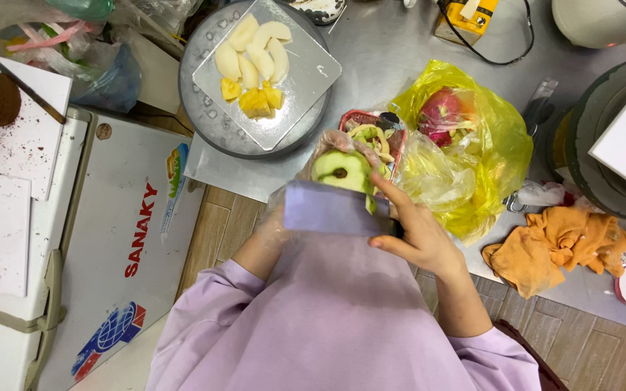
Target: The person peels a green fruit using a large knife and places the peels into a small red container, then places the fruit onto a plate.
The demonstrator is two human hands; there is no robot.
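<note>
Two hands work one fruit: the left hand (327,163), in a clear plastic glove, wraps around a half-peeled green apple (342,171); the right hand (418,232), bare, is closed on a tool mostly hidden, its thumb touching the apple; just beyond the grip, a red tray of peelings (371,134); rightward, a yellow bag (487,145); farther, cut fruit on a square board (306,72).

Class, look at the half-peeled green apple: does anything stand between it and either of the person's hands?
A thin clear plastic glove lies between the left hand and the green apple. Nothing visible separates it from the bare right hand.
</note>
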